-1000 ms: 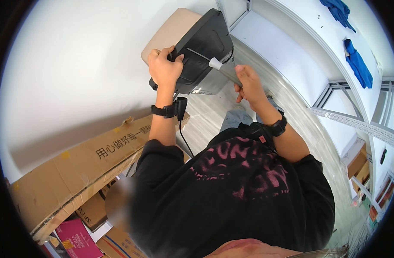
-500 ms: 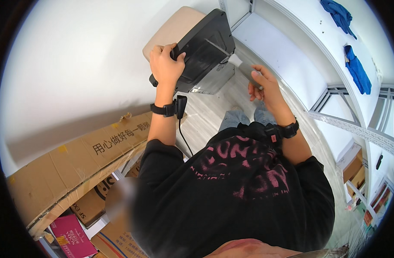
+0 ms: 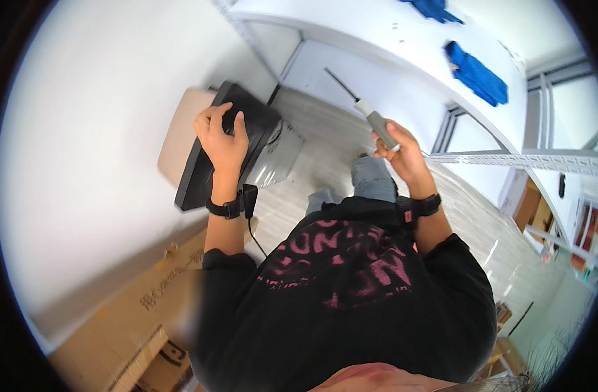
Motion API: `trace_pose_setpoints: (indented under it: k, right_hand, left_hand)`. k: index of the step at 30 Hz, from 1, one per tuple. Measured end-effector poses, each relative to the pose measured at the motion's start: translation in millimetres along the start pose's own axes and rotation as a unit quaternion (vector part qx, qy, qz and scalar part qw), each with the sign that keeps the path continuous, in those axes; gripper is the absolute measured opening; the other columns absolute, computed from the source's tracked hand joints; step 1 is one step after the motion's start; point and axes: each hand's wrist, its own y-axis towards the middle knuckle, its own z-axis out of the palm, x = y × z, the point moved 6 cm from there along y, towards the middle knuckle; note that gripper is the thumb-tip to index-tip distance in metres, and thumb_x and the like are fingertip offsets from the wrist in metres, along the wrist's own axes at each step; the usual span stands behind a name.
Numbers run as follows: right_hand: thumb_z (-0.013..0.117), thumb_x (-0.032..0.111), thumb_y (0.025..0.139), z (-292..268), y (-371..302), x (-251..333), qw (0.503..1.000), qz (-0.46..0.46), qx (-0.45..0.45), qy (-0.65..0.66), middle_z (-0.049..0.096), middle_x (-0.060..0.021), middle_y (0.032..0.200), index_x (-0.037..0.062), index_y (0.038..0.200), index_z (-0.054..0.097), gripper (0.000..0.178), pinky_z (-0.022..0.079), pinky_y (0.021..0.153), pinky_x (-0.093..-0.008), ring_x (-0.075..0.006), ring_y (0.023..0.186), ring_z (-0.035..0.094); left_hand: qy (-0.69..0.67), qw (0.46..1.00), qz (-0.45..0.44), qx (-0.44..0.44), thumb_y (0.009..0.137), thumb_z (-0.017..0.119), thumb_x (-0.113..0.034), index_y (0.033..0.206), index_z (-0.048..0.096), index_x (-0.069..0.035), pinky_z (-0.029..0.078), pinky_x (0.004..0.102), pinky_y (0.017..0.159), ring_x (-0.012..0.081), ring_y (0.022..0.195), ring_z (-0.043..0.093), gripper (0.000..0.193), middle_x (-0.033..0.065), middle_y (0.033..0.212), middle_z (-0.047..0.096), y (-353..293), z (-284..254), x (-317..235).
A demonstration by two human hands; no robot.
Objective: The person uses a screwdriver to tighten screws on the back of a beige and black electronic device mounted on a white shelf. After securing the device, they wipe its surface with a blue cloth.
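A screwdriver (image 3: 376,121) with a grey and white handle and a thin dark shaft is gripped in my right hand (image 3: 406,155). Its shaft points up and away to the left, touching nothing. At the left, my left hand (image 3: 222,140) is over the edge of a tilted black plastic panel (image 3: 256,112), fingers bent and thumb apart from them; whether the fingertips touch it is unclear. A beige rounded part (image 3: 179,130) is joined to the panel's far side. Under the panel is a shiny grey box-like body (image 3: 276,157), partly hidden.
A white wall (image 3: 96,117) rises on the left, with a long cardboard box (image 3: 129,307) along it. White metal-framed shelving (image 3: 371,39) curves along the far and right sides, carrying blue cloths (image 3: 476,75). Pale wood-look floor (image 3: 325,124) lies between.
My view has turned and I have stepped, so the panel sits lower and further left. The screwdriver has swung away from the panel. My left fingers have loosened from the panel's edge.
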Motion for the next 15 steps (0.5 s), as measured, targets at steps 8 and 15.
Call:
trace_pose_setpoints:
  k: [8,15]
  right_hand:
    - [0.057,0.022,0.095,-95.9,26.6,64.9,0.999,-0.025,-0.033,-0.01,0.064,-0.0085,0.096,-0.0029,0.13,0.052,0.043,0.05,0.069,-0.0289,-0.0136,0.069,0.058]
    - [0.05,0.021,0.098,-174.3,61.3,122.9,0.995,-0.054,-0.058,-0.067,0.064,-0.0107,0.1,0.0015,0.135,0.05,0.041,0.05,0.067,-0.028,-0.0149,0.069,0.06]
  left_hand:
    - [-0.216,0.963,0.001,0.161,0.078,0.072,-0.007,0.095,0.068,-0.006,0.046,0.0313,0.064,0.0212,0.076,0.059,0.017,0.0083,0.085,0.063,51.9,190.1,-103.9]
    - [-0.255,0.93,-0.009,0.266,0.078,0.073,-0.008,0.099,0.069,-0.006,0.049,0.0314,0.067,0.0205,0.079,0.061,0.022,0.0082,0.088,0.066,80.3,327.7,-176.0]
